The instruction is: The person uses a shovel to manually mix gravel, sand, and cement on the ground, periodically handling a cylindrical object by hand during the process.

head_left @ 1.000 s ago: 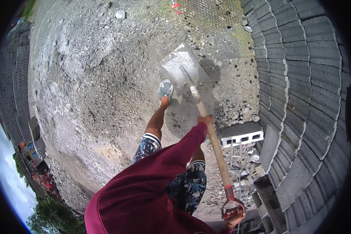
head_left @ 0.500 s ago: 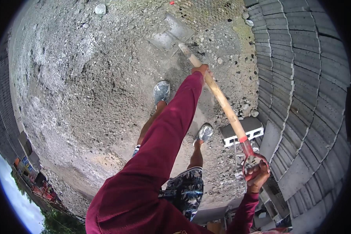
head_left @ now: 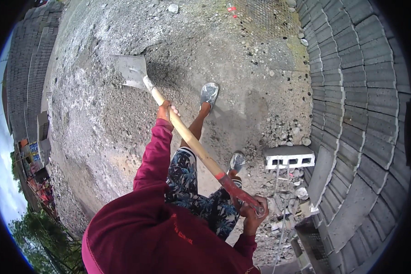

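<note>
A shovel (head_left: 192, 142) with a pale wooden shaft and a red handle end slants across in front of me. My left hand (head_left: 167, 112) is wrapped round the shaft just behind the socket. The red grip is held in my right hand (head_left: 255, 208), low and close to my body. The shovel's flat grey metal blade (head_left: 131, 71) rests against the gravel heap (head_left: 96, 105) at the left, its far edge touching the loose stones. Dark, damp-looking gravel lies beside the blade.
Stacks of grey concrete blocks (head_left: 365, 100) wall off the right side. A hollow block (head_left: 289, 156) lies near my right foot, with rubble and a thin rod beside it. Wire mesh (head_left: 267, 20) and a red-capped bottle (head_left: 232, 11) lie at the far end.
The shovel has swung left, its blade going from the ground near the mesh to the gravel heap. My right hand has come down and inward, and the grip has turned edge-on.
</note>
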`<state>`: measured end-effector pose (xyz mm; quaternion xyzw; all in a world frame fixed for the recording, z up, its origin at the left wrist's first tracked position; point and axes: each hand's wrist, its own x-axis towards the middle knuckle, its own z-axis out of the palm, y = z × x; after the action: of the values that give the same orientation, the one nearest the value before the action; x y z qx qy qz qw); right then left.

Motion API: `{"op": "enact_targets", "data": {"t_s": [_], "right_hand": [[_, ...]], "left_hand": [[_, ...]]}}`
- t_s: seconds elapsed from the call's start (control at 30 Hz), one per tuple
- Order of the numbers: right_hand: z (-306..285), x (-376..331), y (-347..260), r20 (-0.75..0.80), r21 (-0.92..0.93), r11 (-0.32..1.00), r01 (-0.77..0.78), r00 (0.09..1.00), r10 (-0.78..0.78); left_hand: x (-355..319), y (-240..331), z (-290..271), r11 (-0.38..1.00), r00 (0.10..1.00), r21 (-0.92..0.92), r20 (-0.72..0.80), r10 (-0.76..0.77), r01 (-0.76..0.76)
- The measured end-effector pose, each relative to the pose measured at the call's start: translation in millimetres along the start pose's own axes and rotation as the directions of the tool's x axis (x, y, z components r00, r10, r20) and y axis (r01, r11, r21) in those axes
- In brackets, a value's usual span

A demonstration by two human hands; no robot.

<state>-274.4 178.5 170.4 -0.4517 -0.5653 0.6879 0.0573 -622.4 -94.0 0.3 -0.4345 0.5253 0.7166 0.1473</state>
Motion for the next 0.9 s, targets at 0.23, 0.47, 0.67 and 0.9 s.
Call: {"op": "enact_targets", "data": {"t_s": [0.23, 0.47, 0.67, 0.9], "right_hand": [[-166, -118, 18, 0.000, 0.284, 0.913, -0.292, 0.952, 0.305], [-221, -172, -49, 0.023, -0.057, 0.933, -0.356, 0.934, 0.358], [-17, -95, 35, 0.415, 0.399, 0.720, -0.568, 0.812, 0.411], [222, -132, -45, 0.583, 0.338, 0.763, -0.551, 0.759, 0.289]], "left_hand": [[-145, -249, -37, 0.914, 0.923, -0.135, 0.020, -0.384, 0.383], [-248, -322, -56, 0.839, 0.835, -0.074, -0.079, -0.544, 0.539], [-143, -168, -128, 0.870, 0.927, -0.354, -0.021, -0.374, 0.343], [-125, -18, -159, 0.732, 0.972, -0.642, 0.198, -0.129, 0.228]]}}
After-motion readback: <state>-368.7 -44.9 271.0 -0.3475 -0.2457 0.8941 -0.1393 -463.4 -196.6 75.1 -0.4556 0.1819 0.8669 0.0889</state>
